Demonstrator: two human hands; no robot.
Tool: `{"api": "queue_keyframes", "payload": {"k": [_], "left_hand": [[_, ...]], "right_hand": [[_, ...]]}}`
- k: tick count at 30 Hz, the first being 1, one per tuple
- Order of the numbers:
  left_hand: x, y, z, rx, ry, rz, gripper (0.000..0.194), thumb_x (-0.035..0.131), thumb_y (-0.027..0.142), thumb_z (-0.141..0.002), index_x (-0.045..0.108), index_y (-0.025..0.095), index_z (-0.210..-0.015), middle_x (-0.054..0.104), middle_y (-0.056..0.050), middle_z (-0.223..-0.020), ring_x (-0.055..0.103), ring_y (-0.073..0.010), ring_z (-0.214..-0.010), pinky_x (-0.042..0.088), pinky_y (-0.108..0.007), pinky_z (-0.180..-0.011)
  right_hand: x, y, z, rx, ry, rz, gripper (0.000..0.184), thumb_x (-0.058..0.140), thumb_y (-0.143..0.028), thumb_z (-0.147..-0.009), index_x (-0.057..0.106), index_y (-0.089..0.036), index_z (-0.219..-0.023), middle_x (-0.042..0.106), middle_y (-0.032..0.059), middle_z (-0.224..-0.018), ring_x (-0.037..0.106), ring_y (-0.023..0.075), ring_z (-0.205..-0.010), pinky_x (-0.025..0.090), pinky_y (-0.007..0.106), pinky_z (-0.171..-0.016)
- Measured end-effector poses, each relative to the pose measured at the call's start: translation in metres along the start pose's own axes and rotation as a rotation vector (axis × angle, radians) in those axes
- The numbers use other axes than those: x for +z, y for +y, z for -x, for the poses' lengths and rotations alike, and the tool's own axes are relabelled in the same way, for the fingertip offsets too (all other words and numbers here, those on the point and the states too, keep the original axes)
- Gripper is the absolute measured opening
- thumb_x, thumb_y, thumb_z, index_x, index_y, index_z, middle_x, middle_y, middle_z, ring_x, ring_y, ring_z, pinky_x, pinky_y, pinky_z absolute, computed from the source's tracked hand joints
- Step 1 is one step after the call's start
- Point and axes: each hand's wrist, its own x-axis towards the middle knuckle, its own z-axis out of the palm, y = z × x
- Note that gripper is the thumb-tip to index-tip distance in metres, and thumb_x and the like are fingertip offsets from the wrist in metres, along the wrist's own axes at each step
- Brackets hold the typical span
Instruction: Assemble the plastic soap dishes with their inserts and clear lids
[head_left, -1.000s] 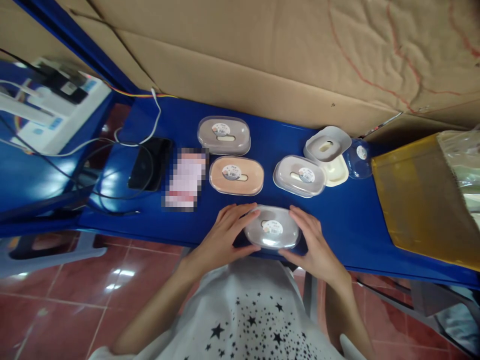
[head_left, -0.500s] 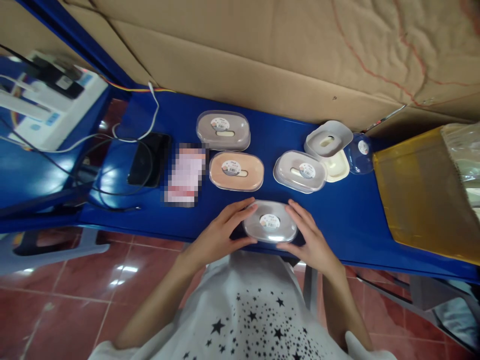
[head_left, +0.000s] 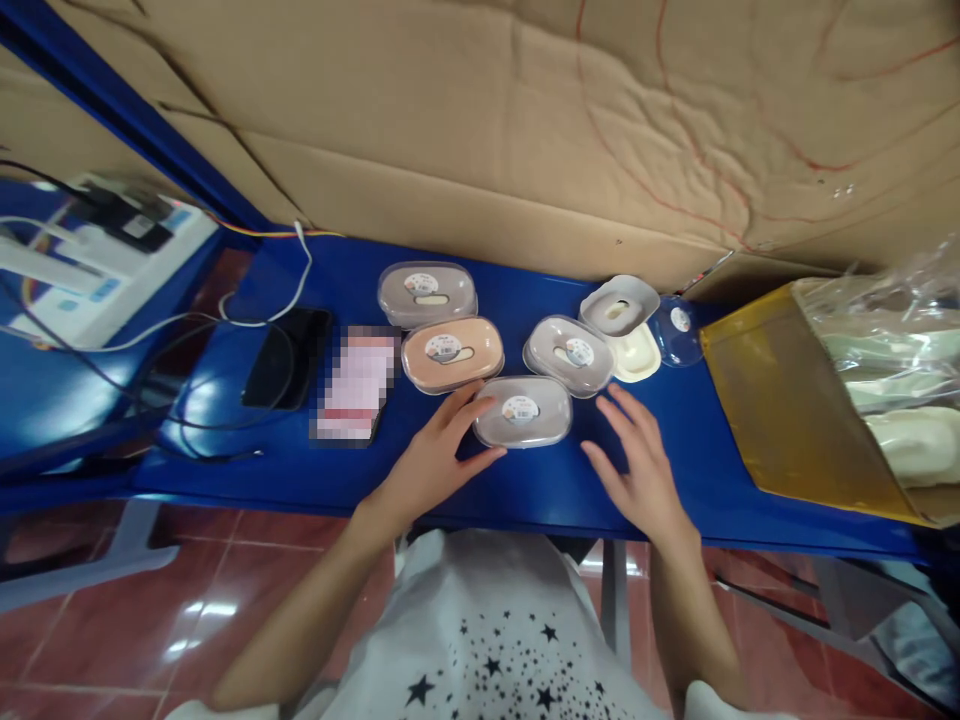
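A grey soap box (head_left: 551,400) with a clear lid and a round label lies flat near the table's front edge. Around its left end are the thumb and fingers of my left hand (head_left: 435,455), which still touches it. My right hand (head_left: 634,460) is open to the right of the box, fingers spread and holding nothing. Just beyond the box sit a peach soap box (head_left: 427,372) and another grey one (head_left: 547,340), both lidded. A third lidded grey box (head_left: 397,290) stands farther back on the left.
At back right are a grey inner tray (head_left: 641,293), a cream base (head_left: 643,358) and a clear lid (head_left: 671,345). A carton (head_left: 724,380) with bagged pieces stands on the right. Leftward lie two phones, one pixelated (head_left: 356,385), one black (head_left: 281,370), cables and a power strip (head_left: 120,320).
The near grey soap box has moved forward, close to the peach and grey boxes. My right hand has let go of it and drawn off to the right. The camera view has tilted up.
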Motion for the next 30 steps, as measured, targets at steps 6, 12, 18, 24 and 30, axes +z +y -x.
{"api": "queue_keyframes", "payload": {"k": [6, 12, 18, 24, 30], "left_hand": [[-0.004, -0.002, -0.02, 0.067, 0.075, -0.107, 0.055, 0.073, 0.035, -0.103, 0.051, 0.033, -0.153, 0.055, -0.012, -0.152, 0.057, -0.0338, -0.146, 0.051, -0.058, -0.122], [0.004, 0.005, -0.01, 0.041, 0.165, -0.129, 0.057, 0.069, 0.029, -0.105, 0.046, 0.03, -0.158, 0.049, -0.015, -0.155, 0.062, -0.0325, -0.138, 0.058, -0.053, -0.115], [0.008, 0.005, -0.012, -0.002, 0.168, -0.136, 0.056, 0.068, 0.03, -0.105, 0.048, 0.03, -0.157, 0.057, -0.014, -0.148, 0.064, -0.0328, -0.134, 0.059, -0.054, -0.113], [0.006, 0.01, -0.015, 0.016, 0.209, -0.167, 0.059, 0.067, 0.028, -0.105, 0.044, 0.029, -0.159, 0.056, -0.016, -0.148, 0.059, -0.0347, -0.14, 0.055, -0.056, -0.116], [0.006, 0.033, 0.02, 0.233, 0.091, -0.221, 0.046, 0.069, 0.026, -0.103, 0.057, 0.027, -0.147, 0.057, -0.015, -0.154, 0.059, -0.0345, -0.14, 0.053, -0.053, -0.113]], "right_hand": [[-0.015, 0.058, -0.027, 0.079, -0.005, 0.268, 0.053, 0.051, -0.037, -0.111, 0.05, -0.025, -0.162, 0.056, 0.0149, -0.164, 0.05, 0.0379, -0.153, 0.044, 0.065, -0.122], [-0.009, 0.068, -0.004, 0.083, 0.025, 0.333, 0.039, 0.053, -0.043, -0.111, 0.065, -0.021, -0.141, 0.072, 0.0154, -0.139, 0.064, 0.0356, -0.132, 0.05, 0.056, -0.109], [-0.019, 0.06, 0.062, 0.152, 0.079, 0.24, 0.026, 0.06, -0.034, -0.108, 0.068, -0.024, -0.131, 0.074, 0.0126, -0.121, 0.069, 0.0335, -0.116, 0.055, 0.057, -0.102], [-0.009, 0.011, 0.095, 0.077, -0.063, 0.015, 0.039, 0.061, -0.022, -0.104, 0.067, -0.033, -0.141, 0.074, 0.0075, -0.128, 0.07, 0.0317, -0.127, 0.05, 0.066, -0.12], [-0.007, -0.021, 0.068, -0.099, -0.257, -0.095, 0.042, 0.06, -0.02, -0.104, 0.065, -0.032, -0.144, 0.071, 0.0064, -0.143, 0.062, 0.0289, -0.144, 0.049, 0.062, -0.124]]}}
